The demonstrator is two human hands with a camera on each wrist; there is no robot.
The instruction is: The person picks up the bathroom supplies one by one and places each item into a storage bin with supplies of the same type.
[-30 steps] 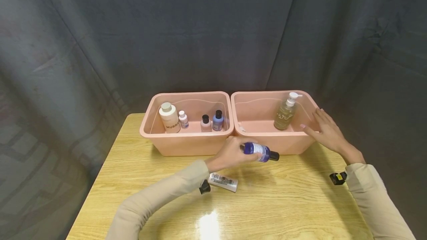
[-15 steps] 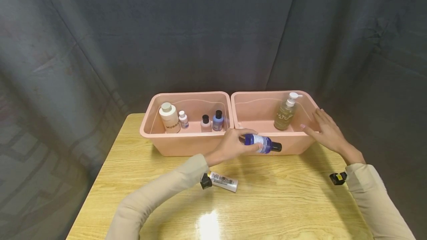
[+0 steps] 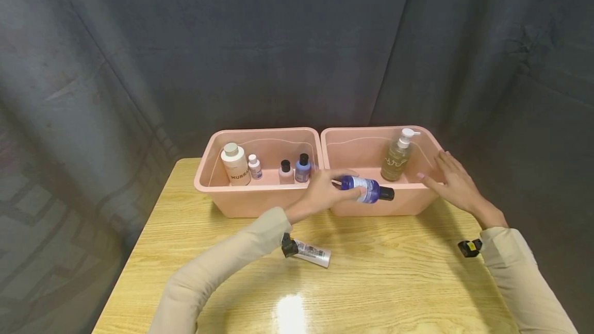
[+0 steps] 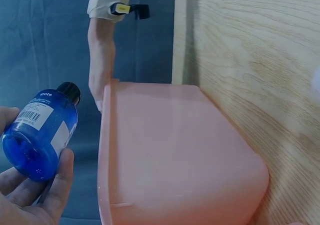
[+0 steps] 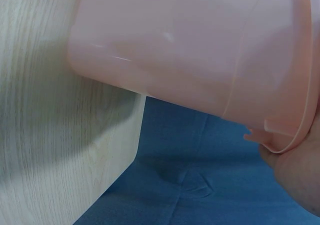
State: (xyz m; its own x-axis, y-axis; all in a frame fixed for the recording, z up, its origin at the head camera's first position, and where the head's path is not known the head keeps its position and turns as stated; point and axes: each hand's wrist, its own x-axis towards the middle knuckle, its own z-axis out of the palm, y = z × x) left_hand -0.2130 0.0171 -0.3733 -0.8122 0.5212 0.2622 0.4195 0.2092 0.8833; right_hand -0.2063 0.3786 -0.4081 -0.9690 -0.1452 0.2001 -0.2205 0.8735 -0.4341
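Observation:
My left hand point(image 3: 320, 193) grips a blue bottle point(image 3: 361, 188) with a black cap. The bottle is tilted nearly flat over the front rim of the right pink bin point(image 3: 394, 205), cap pointing right. In the left wrist view, fingers and thumb lie around the bottle's base end point(image 4: 42, 130), with a barcode label showing. My right hand point(image 3: 454, 182) rests on the right end of that bin's rim, thumb over the front corner. Inside this bin stands an olive-green pump bottle point(image 3: 396, 161) with a white pump.
The left pink bin point(image 3: 260, 203) holds a large white bottle point(image 3: 237, 169), a small white bottle point(image 3: 254, 167), a pinkish bottle point(image 3: 286, 174) and a light blue bottle point(image 3: 303, 170). A white tube point(image 3: 315, 255) lies on the wooden table point(image 3: 371, 287), partly behind the left wrist camera.
My left hand has lifted the blue bottle from in front of the right bin up to its front rim. My right hand stays on the rim.

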